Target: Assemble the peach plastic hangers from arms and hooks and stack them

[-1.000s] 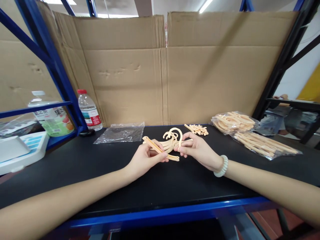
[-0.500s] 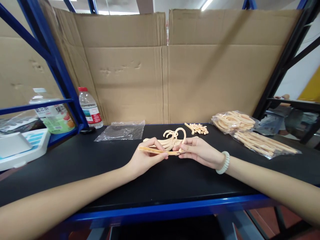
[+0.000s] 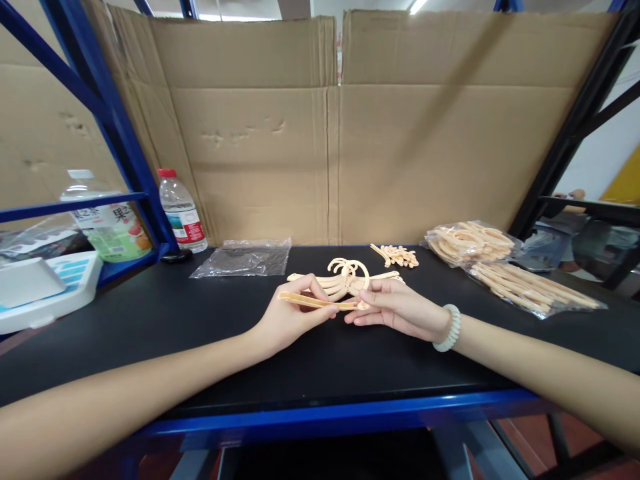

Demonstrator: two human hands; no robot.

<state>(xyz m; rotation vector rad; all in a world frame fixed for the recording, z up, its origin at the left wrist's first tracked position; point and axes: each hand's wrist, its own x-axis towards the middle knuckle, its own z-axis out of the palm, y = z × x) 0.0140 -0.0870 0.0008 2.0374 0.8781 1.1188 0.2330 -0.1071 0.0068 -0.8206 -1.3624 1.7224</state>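
Black shelf top (image 3: 150,333), cardboard backing (image 3: 400,147): left hand (image 3: 290,317) and right hand (image 3: 400,310) are pinching one peach hanger bar (image 3: 313,301).

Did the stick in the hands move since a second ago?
Yes. The stick was tilted, its right end down toward the table edge; now it lies level between the left hand and right hand.

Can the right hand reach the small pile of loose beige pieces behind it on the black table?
Probably yes. The right hand lies just in front of the small pile, with bare black table between them. But it pinches a beige strip together with the left hand.
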